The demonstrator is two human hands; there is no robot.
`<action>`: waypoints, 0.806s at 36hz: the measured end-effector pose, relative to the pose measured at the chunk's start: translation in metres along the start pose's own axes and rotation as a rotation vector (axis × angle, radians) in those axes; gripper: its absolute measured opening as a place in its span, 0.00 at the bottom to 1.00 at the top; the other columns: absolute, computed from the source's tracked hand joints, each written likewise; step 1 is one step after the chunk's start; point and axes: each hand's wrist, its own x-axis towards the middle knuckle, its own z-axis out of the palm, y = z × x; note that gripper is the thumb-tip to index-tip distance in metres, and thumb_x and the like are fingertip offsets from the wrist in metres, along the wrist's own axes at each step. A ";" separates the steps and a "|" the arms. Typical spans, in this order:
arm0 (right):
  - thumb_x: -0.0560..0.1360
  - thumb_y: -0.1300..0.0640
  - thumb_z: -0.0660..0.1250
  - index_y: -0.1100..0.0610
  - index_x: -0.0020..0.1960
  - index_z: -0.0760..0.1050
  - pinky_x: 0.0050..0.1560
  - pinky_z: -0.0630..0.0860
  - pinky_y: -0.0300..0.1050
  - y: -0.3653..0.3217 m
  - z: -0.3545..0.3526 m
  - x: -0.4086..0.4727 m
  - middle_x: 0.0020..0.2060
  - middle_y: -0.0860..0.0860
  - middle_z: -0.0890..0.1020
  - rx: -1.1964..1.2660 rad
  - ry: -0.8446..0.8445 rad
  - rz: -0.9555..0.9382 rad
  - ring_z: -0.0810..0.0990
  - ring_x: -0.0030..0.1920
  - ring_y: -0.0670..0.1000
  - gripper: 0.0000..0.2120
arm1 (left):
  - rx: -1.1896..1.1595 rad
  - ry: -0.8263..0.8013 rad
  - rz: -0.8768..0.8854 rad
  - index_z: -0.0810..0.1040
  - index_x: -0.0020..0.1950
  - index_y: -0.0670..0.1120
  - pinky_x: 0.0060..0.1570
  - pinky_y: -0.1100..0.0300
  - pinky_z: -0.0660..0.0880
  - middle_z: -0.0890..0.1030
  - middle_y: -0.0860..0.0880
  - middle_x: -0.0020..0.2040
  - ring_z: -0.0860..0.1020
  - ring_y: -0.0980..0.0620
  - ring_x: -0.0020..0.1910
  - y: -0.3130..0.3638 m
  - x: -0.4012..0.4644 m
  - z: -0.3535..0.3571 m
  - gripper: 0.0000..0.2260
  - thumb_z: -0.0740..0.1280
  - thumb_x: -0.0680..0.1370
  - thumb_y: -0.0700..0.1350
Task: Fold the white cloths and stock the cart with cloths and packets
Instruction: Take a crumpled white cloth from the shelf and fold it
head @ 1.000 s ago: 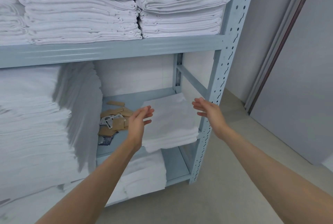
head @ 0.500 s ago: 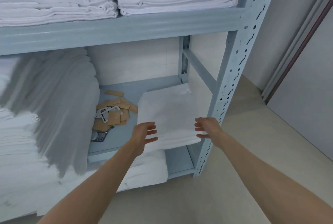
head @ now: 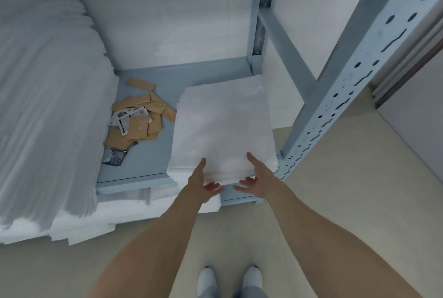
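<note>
Nearest the camera, two white shoes (head: pixel 229 279) stand on the beige floor (head: pixel 335 178), toes toward the shelving. Above them both bare forearms reach forward to the front edge of the grey-blue shelf (head: pixel 143 154).

The left hand (head: pixel 200 184) and the right hand (head: pixel 257 179) sit side by side at the near end of the small stack of folded white cloths (head: pixel 223 127), a short gap between them. Each has its thumb lying up on the top cloth and its fingers spread loosely below the stack's front edge (whether the fingertips actually press the underside cannot be told). Neither hand is closed round the cloth; the fingers look relaxed and apart.

That stack lies at the right end of the shelf, its near edge hanging slightly over the shelf's front lip and its right side close to the perforated metal upright (head: pixel 347 96). Just left of it, toward the middle of the shelf, lies a loose heap of tan packets (head: pixel 141 118), with a couple of printed white sachets on top and a dark packet (head: pixel 115 157) nearer the front edge. Farther left, a tall pile of white linen (head: pixel 43 94) fills the left end of the shelf and bulges over its front edge.

Below the shelf's front lip, more white cloths (head: pixel 124 211) show on the lower level. At the back, a pale wall (head: pixel 179 17) closes off the shelf.
</note>
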 end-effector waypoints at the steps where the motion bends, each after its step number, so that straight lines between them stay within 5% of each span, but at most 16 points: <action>1: 0.71 0.41 0.75 0.57 0.68 0.66 0.55 0.79 0.66 0.002 0.000 0.005 0.61 0.59 0.70 0.023 -0.011 -0.009 0.74 0.61 0.62 0.34 | -0.019 0.013 0.007 0.62 0.76 0.43 0.61 0.37 0.76 0.68 0.39 0.64 0.75 0.36 0.58 0.000 0.005 0.000 0.43 0.78 0.70 0.59; 3: 0.70 0.39 0.74 0.56 0.70 0.67 0.52 0.80 0.67 0.006 -0.003 0.012 0.57 0.58 0.71 0.078 -0.004 -0.028 0.75 0.54 0.59 0.36 | -0.047 0.038 0.018 0.62 0.77 0.46 0.60 0.35 0.76 0.66 0.40 0.71 0.73 0.33 0.63 0.000 0.012 -0.003 0.44 0.77 0.68 0.62; 7: 0.68 0.37 0.74 0.54 0.72 0.64 0.58 0.75 0.72 0.013 -0.009 0.031 0.73 0.58 0.63 0.166 0.024 -0.077 0.65 0.72 0.65 0.40 | -0.155 0.011 0.050 0.60 0.79 0.48 0.64 0.31 0.70 0.60 0.40 0.78 0.65 0.34 0.73 0.000 0.032 -0.020 0.45 0.74 0.69 0.64; 9: 0.69 0.36 0.73 0.54 0.66 0.67 0.61 0.72 0.72 0.017 -0.010 0.040 0.72 0.58 0.67 0.231 0.005 -0.105 0.67 0.70 0.64 0.35 | -0.204 0.007 0.087 0.63 0.77 0.47 0.66 0.32 0.69 0.64 0.41 0.77 0.65 0.38 0.74 0.002 0.043 -0.028 0.41 0.74 0.70 0.64; 13: 0.67 0.40 0.76 0.53 0.64 0.71 0.65 0.70 0.69 0.025 -0.002 0.048 0.67 0.54 0.74 0.376 0.091 -0.138 0.71 0.68 0.59 0.32 | -0.272 0.050 0.143 0.76 0.64 0.45 0.61 0.45 0.76 0.78 0.45 0.66 0.77 0.43 0.63 0.010 0.057 -0.040 0.29 0.79 0.68 0.55; 18: 0.64 0.42 0.80 0.53 0.69 0.71 0.56 0.77 0.56 0.026 0.005 0.040 0.63 0.54 0.78 0.385 0.273 -0.150 0.75 0.65 0.57 0.38 | -0.137 0.021 0.179 0.80 0.53 0.44 0.57 0.51 0.79 0.82 0.45 0.54 0.80 0.46 0.50 0.014 0.051 -0.057 0.18 0.80 0.68 0.49; 25: 0.65 0.40 0.78 0.54 0.64 0.70 0.58 0.76 0.53 0.032 -0.003 0.011 0.63 0.53 0.76 0.308 0.367 -0.142 0.75 0.63 0.56 0.34 | -0.064 -0.108 0.139 0.79 0.56 0.50 0.46 0.55 0.78 0.83 0.48 0.48 0.80 0.48 0.47 -0.004 0.020 -0.075 0.19 0.76 0.67 0.48; 29: 0.67 0.42 0.76 0.52 0.67 0.70 0.62 0.75 0.54 0.051 -0.013 -0.002 0.62 0.53 0.78 0.288 0.333 -0.125 0.77 0.62 0.55 0.33 | -0.097 -0.199 0.124 0.77 0.67 0.47 0.54 0.49 0.78 0.82 0.46 0.60 0.80 0.44 0.58 -0.010 0.013 -0.093 0.24 0.71 0.75 0.58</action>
